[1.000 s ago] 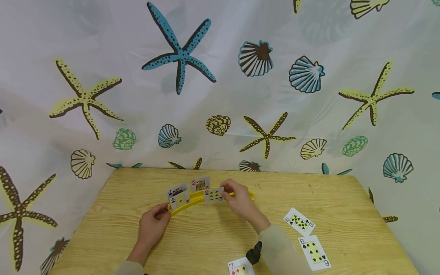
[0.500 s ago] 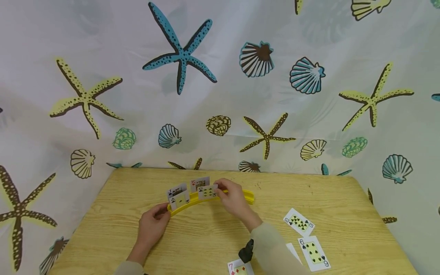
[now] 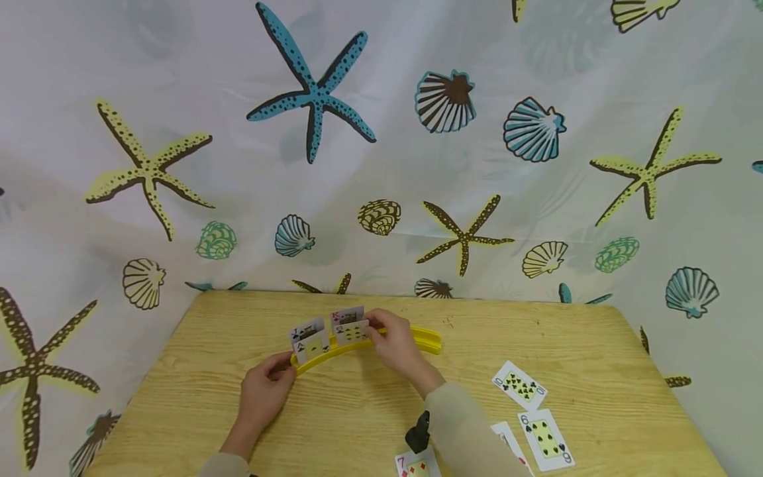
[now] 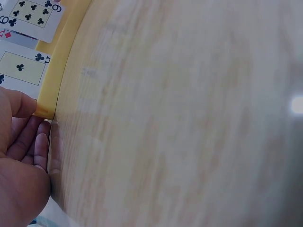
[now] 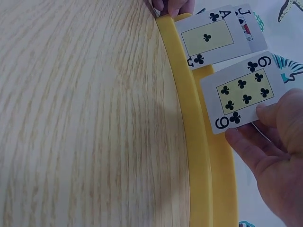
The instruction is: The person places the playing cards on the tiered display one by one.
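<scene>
The yellow card holder (image 5: 193, 127) is a smooth, plastic-looking, grooved arc lying on the wood-grained counter (image 3: 369, 397); its long axis runs left to right, bowing toward the far side. The right hand (image 3: 396, 341) has a narrow grip, pinching the flat, rectangular six of clubs (image 5: 244, 92) by its right edge, in front of the king (image 3: 348, 316). This card stands lengthwise upward, face turned nearward; whether it is seated is unclear. The left hand (image 3: 267, 391) pinches the holder's left end, beside the upright ace of clubs (image 3: 312, 348).
</scene>
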Demonstrator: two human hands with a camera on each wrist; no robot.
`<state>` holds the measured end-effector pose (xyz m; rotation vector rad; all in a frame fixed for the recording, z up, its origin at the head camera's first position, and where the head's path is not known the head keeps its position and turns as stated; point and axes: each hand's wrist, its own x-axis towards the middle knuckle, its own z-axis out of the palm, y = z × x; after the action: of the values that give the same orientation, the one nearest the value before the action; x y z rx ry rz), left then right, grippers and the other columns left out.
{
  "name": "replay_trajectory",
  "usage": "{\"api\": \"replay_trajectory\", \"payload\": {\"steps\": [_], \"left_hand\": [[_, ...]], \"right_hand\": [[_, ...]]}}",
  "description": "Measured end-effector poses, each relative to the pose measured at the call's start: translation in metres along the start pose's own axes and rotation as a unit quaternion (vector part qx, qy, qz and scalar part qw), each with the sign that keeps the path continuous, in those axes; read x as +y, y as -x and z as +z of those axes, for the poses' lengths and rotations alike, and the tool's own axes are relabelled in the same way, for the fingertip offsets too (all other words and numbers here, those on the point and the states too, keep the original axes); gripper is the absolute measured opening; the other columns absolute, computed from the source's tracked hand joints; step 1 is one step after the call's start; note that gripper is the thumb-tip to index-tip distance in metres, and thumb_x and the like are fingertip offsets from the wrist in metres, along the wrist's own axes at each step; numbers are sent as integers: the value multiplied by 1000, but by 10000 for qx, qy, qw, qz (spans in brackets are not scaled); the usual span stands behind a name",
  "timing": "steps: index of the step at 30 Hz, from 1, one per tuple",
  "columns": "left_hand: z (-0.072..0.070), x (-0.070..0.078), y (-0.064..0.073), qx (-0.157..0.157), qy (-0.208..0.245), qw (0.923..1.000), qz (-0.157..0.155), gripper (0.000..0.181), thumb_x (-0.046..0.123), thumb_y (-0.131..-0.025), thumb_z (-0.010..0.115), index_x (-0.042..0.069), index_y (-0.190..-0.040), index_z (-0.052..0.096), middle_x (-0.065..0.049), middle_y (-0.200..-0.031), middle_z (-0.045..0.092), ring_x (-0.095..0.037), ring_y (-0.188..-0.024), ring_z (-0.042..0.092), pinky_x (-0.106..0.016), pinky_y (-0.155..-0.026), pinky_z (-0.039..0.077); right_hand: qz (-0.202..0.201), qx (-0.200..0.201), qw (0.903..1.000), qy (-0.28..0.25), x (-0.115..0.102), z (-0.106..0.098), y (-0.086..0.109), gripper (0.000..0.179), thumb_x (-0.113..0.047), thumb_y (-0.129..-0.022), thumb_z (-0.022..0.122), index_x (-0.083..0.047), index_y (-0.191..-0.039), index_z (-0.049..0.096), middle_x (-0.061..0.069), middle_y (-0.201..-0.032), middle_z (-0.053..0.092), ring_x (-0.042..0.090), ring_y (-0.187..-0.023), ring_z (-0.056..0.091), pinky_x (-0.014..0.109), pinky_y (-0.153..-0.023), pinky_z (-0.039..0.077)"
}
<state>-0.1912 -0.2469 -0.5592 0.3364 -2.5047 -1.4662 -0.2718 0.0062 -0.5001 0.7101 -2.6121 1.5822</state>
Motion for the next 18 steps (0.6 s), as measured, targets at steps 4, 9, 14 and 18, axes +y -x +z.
{"api": "replay_trajectory", "payload": {"steps": [4,9,14,18], "left_hand": [[0,0,0,-32,-28,10000,-15,33,7,-100,65,0,-132,71,-21,-126,75,-6,-95,68,-11,-79,52],[0,1,0,-26,-55,10000,-1,34,7,-100,65,0,-132,71,-21,-127,74,-12,-98,70,-11,-79,52],[0,2,1,0,-16,10000,15,33,6,-100,66,0,-132,71,-22,-126,74,-19,-101,72,-11,-78,52],[-1,3,2,-31,-9,10000,1,33,6,-100,65,-1,-132,71,-23,-127,74,-22,-104,73,-10,-78,52]], "right_hand": [[40,-37,10000,53,0,2,-2,18,-4,-106,60,-3,-120,71,13,-115,74,23,-106,68,33,-89,62],[50,-69,9998,162,3,5,-2,17,-3,-105,61,-3,-118,72,12,-112,74,21,-102,67,31,-87,61],[94,-87,9998,127,5,7,-4,17,-3,-105,61,-3,-119,71,13,-113,74,22,-104,68,34,-89,61],[128,-102,9998,130,6,8,-4,18,-4,-105,61,-2,-120,71,13,-113,74,22,-104,68,35,-89,61]]}}
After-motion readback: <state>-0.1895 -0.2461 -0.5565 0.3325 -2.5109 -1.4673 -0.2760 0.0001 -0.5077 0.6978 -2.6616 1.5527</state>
